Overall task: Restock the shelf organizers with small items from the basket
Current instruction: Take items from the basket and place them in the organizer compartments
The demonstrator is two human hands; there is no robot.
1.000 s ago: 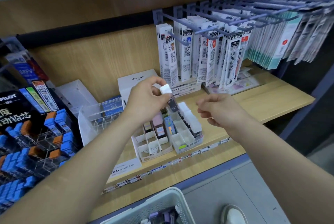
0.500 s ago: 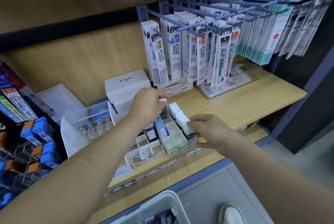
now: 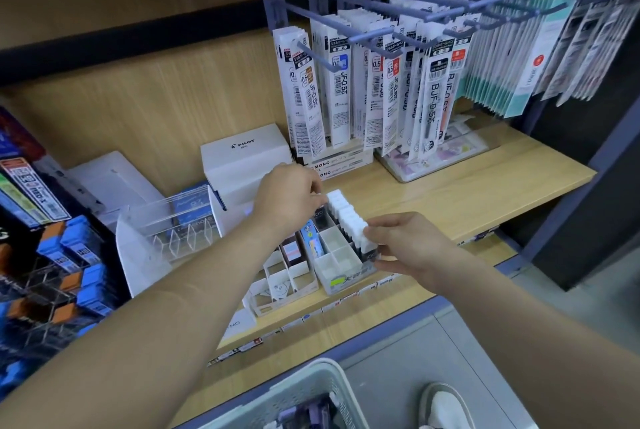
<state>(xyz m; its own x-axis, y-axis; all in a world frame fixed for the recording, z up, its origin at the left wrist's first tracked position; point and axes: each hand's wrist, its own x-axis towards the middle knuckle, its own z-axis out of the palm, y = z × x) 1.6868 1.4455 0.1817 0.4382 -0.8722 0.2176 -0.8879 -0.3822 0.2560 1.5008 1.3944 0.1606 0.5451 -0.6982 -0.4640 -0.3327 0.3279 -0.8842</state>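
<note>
A clear divided organizer point(image 3: 341, 278) sits on the wooden shelf point(image 3: 485, 186). Its right lane holds a row of white-capped lead cases point(image 3: 348, 217). My left hand point(image 3: 291, 193) is at the back of that row, fingertips curled and pinching the rearmost case point(image 3: 334, 195). My right hand point(image 3: 408, 241) grips the organizer's front right corner, with the thumb against the front case. The white basket point(image 3: 304, 390) with small items is on the floor at the bottom edge.
A white cardboard divider tray point(image 3: 277, 290) stands left of the organizer, with an acrylic organizer point(image 3: 173, 221) and a white Pilot box point(image 3: 242, 151) behind. Refill packs point(image 3: 381, 82) hang on hooks above. A rack of blue and orange cases point(image 3: 69, 255) fills the left. A shoe point(image 3: 446, 408) is near the basket.
My left hand lowered the white-capped case from above into the back of the row. My right hand dropped from mid-air onto the organizer's front corner.
</note>
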